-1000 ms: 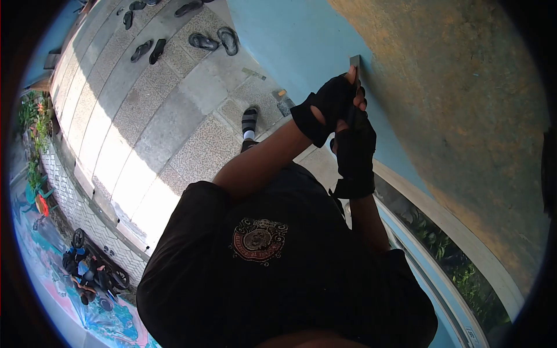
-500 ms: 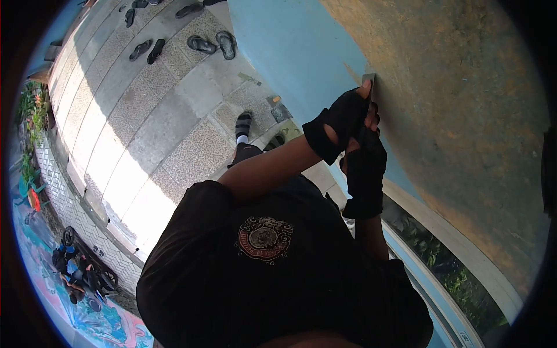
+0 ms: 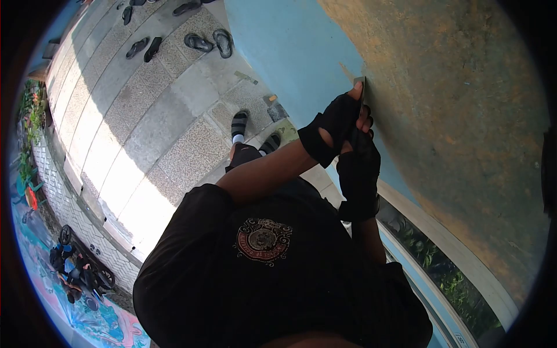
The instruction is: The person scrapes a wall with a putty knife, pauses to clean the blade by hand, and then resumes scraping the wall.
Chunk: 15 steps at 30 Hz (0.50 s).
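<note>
A flat metal scraper [image 3: 361, 80] rests with its blade against the wall, at the border between light blue paint [image 3: 290, 52] and a bare brown-grey patch [image 3: 452, 104]. My left hand [image 3: 338, 120], in a black fingerless glove, is closed on the scraper, its thumb lying along the blade. Just below it, my right hand [image 3: 361, 165], gloved the same way, is wrapped around what seems to be the handle end. Most of the handle is hidden by the gloves. A pale scratch shows in the blue paint beside the blade.
Sandaled feet [image 3: 239, 123] stand on the tiled pavement [image 3: 156, 116]. Several loose sandals [image 3: 198, 42] lie farther off near the wall. A low white wall [image 3: 55, 168] borders the paving at left, with plants and a motorcycle [image 3: 84, 261] beyond. An opening with greenery [image 3: 452, 278] is at lower right.
Both hands and the scraper have shifted slightly left and down along the wall, and the view has moved a little too. The grip looks the same.
</note>
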Motion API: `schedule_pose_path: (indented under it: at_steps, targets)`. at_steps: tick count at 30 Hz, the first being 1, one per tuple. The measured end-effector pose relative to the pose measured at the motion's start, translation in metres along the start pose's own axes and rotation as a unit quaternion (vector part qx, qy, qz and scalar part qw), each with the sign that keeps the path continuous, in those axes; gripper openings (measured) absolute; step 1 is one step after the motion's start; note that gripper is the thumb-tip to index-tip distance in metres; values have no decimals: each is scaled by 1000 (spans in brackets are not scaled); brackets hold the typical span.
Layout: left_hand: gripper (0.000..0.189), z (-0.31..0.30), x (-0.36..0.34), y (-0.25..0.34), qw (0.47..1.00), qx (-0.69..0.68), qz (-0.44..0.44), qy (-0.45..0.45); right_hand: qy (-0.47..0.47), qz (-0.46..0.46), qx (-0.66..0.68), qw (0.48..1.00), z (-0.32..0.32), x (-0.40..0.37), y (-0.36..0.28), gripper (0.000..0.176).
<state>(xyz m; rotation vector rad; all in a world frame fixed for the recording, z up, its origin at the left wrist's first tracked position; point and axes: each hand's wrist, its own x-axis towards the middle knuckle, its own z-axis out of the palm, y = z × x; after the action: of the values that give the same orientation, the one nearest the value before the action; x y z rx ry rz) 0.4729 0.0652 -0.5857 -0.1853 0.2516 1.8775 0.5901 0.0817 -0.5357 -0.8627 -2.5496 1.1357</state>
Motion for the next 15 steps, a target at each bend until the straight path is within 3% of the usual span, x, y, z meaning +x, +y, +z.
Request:
schedule_pose_path:
  at_steps: [9, 11, 15]
  targets:
    - [51, 3, -5, 3, 1000, 3, -12, 10, 20, -38, -17, 999, 3, 0, -6, 37]
    - [52, -5, 3, 7, 1000, -11, 24, -1, -38, 74, 49, 995, 5, 8, -11, 36]
    - [53, 5, -6, -6, 1000, -3, 0, -2, -5, -11, 40, 999, -2, -3, -10, 38]
